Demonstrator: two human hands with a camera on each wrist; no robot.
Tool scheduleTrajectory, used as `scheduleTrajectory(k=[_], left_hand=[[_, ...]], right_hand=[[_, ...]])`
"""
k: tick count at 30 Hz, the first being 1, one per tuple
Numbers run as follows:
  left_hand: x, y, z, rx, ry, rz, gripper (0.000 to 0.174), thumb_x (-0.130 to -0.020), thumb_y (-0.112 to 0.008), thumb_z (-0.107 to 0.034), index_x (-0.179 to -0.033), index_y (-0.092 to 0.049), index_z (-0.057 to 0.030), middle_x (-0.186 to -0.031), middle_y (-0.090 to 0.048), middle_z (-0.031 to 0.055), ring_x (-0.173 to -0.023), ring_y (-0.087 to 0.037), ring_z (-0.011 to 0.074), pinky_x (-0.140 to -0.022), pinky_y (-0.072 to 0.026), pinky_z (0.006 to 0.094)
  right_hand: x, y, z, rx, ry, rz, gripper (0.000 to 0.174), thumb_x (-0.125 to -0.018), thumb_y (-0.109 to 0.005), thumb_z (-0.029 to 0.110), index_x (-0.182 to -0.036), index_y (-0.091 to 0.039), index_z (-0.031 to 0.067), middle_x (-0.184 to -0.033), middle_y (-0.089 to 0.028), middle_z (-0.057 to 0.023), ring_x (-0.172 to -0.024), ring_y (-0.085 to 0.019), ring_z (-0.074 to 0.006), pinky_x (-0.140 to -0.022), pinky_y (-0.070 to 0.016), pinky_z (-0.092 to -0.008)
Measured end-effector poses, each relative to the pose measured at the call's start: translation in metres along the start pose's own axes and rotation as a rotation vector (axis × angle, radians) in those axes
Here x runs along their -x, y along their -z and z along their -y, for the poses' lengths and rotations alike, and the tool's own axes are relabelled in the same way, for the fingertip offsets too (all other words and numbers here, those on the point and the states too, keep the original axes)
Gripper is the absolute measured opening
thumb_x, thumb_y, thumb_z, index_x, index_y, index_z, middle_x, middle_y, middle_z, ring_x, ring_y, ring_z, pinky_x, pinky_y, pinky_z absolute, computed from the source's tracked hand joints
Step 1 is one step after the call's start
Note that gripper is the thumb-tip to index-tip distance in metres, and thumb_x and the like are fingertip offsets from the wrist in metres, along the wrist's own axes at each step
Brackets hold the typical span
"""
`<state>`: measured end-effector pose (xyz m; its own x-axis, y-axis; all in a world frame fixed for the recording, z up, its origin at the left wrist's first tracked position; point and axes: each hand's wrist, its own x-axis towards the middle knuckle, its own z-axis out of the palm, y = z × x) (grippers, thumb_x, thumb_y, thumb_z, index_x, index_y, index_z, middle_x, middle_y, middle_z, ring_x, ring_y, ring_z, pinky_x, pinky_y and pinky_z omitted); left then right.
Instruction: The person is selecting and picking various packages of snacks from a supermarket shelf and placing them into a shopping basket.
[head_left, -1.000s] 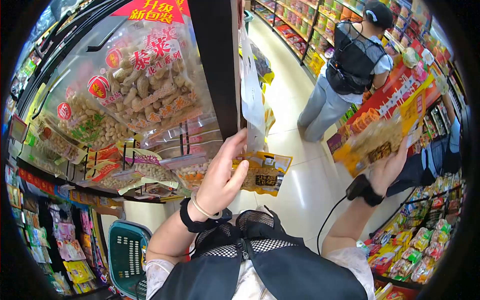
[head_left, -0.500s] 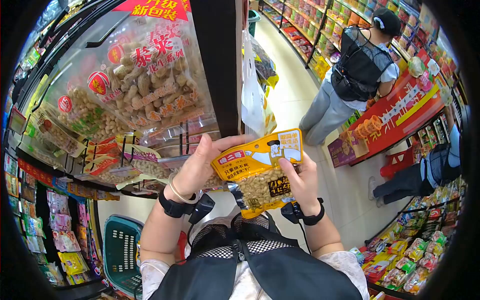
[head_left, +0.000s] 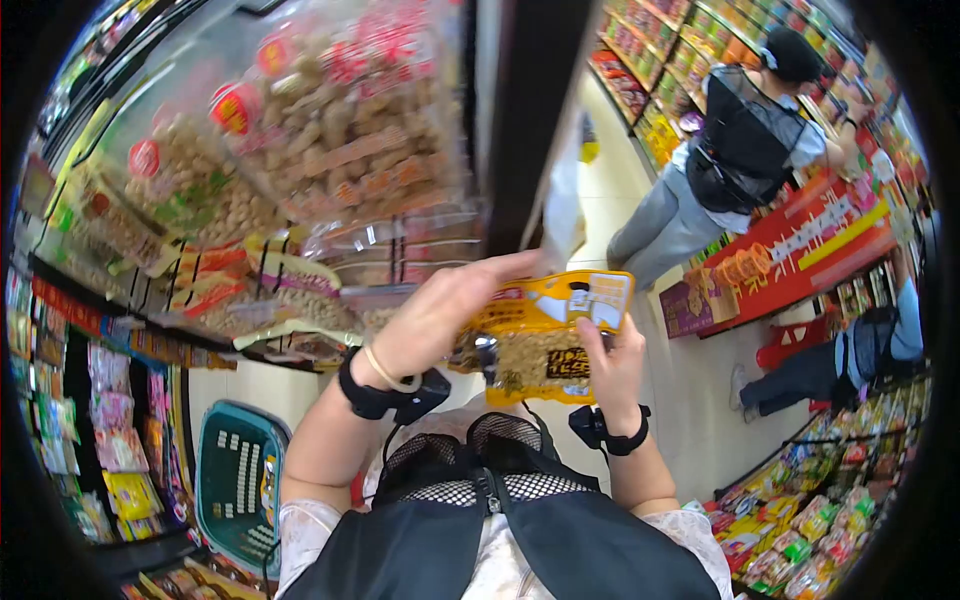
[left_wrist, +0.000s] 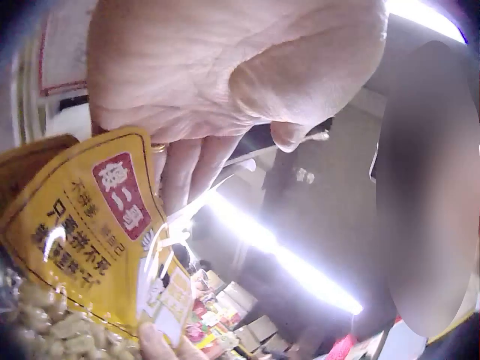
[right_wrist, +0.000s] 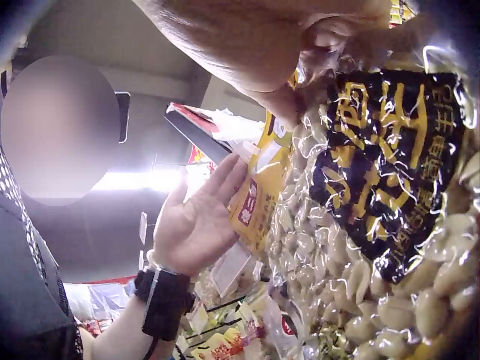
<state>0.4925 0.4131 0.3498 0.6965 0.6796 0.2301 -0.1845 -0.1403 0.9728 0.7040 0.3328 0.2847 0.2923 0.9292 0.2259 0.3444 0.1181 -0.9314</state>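
A yellow bag of peanuts [head_left: 525, 365] with a clear window is held in front of the chest, its printed side up. My right hand [head_left: 617, 370] grips its right side, thumb on top. My left hand [head_left: 430, 315] is at the bag's upper left corner, its fingers stretched toward a pale hanging strip [head_left: 565, 205]. In the right wrist view the left palm [right_wrist: 199, 225] faces the bag with straight fingers. Behind the bag's header, in the left wrist view, shows a second yellow edge [left_wrist: 26, 161].
Large bags of peanuts in shells [head_left: 350, 130] hang on the rack at left, beside a dark post [head_left: 535, 110]. A green basket [head_left: 205, 480] stands at lower left. Another person [head_left: 745, 140] stands in the aisle by a red display [head_left: 800, 250].
My right hand has brought the peanut bag in from the far right to the front of my chest. The left hand drew back from the strip, then reached toward it again.
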Motion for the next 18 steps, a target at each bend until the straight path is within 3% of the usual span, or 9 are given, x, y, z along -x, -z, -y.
scheduleTrajectory(k=[2, 4, 6, 8, 10, 12, 14, 18], left_hand=[[0.01, 0.0, -0.005, -0.22, -0.074, -0.02, 0.055, -0.09, -0.048, -0.037, -0.126, -0.045, 0.0045, -0.126, -0.05, 0.0172, -0.116, -0.049, 0.0277, -0.099, -0.0358, 0.0372], [0.028, -0.002, -0.006, -0.549, -0.348, -0.024, 0.051, -0.086, -0.056, -0.029, -0.125, -0.047, 0.0034, -0.125, -0.051, 0.0181, -0.116, -0.049, 0.0314, -0.099, -0.0368, 0.0392], [0.058, -0.008, -0.014, -0.589, -0.491, -0.049, 0.051, -0.082, -0.061, -0.02, -0.124, -0.047, 0.0031, -0.122, -0.052, 0.0194, -0.115, -0.048, 0.0345, -0.097, -0.0378, 0.0407], [0.089, -0.008, -0.016, -0.587, -0.517, -0.094, 0.046, -0.082, -0.061, -0.018, -0.122, -0.049, 0.0007, -0.116, -0.056, 0.017, -0.11, -0.051, 0.0322, -0.094, -0.0393, 0.0408], [0.126, -0.004, -0.011, -0.582, -0.422, -0.093, 0.04, -0.083, -0.06, -0.017, -0.118, -0.052, 0.0004, -0.112, -0.058, 0.0158, -0.106, -0.053, 0.0303, -0.092, -0.0398, 0.0409], [0.172, 0.01, -0.005, -0.584, -0.372, -0.196, 0.037, -0.083, -0.059, -0.017, -0.115, -0.054, -0.0001, -0.109, -0.059, 0.0154, -0.104, -0.055, 0.0297, -0.09, -0.0412, 0.0401], [0.22, 0.026, 0.005, -0.579, -0.33, -0.287, 0.034, -0.083, -0.059, -0.017, -0.113, -0.056, -0.0006, -0.107, -0.06, 0.015, -0.101, -0.056, 0.0291, -0.087, -0.0427, 0.0393], [0.35, 0.079, 0.028, -0.555, -0.047, -0.722, 0.029, -0.084, -0.057, -0.017, -0.107, -0.059, -0.0009, -0.1, -0.062, 0.0147, -0.092, -0.06, 0.0287, -0.083, -0.0465, 0.0349]], right_hand=[[0.004, -0.005, 0.001, 0.03, 0.033, -0.052, 0.023, -0.085, -0.057, 0.004, -0.107, -0.051, -0.0013, -0.097, -0.059, -0.0061, -0.087, -0.056, -0.011, -0.076, -0.0452, -0.0252], [0.016, -0.01, -0.003, 0.044, 0.127, -0.142, 0.029, -0.086, -0.056, 0.003, -0.112, -0.045, 0.0006, -0.103, -0.053, -0.0069, -0.093, -0.052, -0.0124, -0.08, -0.0441, -0.026], [0.025, -0.014, -0.002, 0.025, 0.22, -0.246, 0.034, -0.085, -0.056, 0.002, -0.115, -0.038, 0.0015, -0.103, -0.048, -0.008, -0.095, -0.049, -0.0148, -0.082, -0.0432, -0.0278], [0.025, 0.002, -0.025, 0.099, 0.402, -0.393, 0.033, -0.085, -0.054, 0.0, -0.113, -0.037, 0.0013, -0.102, -0.047, -0.0091, -0.091, -0.05, -0.0171, -0.082, -0.0429, -0.0301], [0.035, -0.012, 0.003, -0.042, 0.433, -0.466, 0.029, -0.086, -0.051, -0.002, -0.111, -0.037, 0.0008, -0.104, -0.046, -0.0103, -0.091, -0.05, -0.0185, -0.082, -0.0427, -0.0319], [0.048, -0.018, 0.021, 0.283, 0.698, -0.497, 0.032, -0.083, -0.051, -0.005, -0.109, -0.035, 0.0026, -0.108, -0.043, -0.0126, -0.096, -0.048, -0.0227, -0.084, -0.0424, -0.036], [0.059, -0.051, 0.037, 0.207, 0.804, -0.407, 0.031, -0.083, -0.049, -0.007, -0.109, -0.035, 0.0035, -0.108, -0.042, -0.0131, -0.094, -0.048, -0.0235, -0.082, -0.0427, -0.0358], [0.098, -0.129, 0.064, 0.035, 1.037, -0.164, 0.032, -0.082, -0.045, -0.009, -0.109, -0.035, 0.0066, -0.105, -0.041, -0.0134, -0.087, -0.047, -0.0238, -0.075, -0.0422, -0.0345]])
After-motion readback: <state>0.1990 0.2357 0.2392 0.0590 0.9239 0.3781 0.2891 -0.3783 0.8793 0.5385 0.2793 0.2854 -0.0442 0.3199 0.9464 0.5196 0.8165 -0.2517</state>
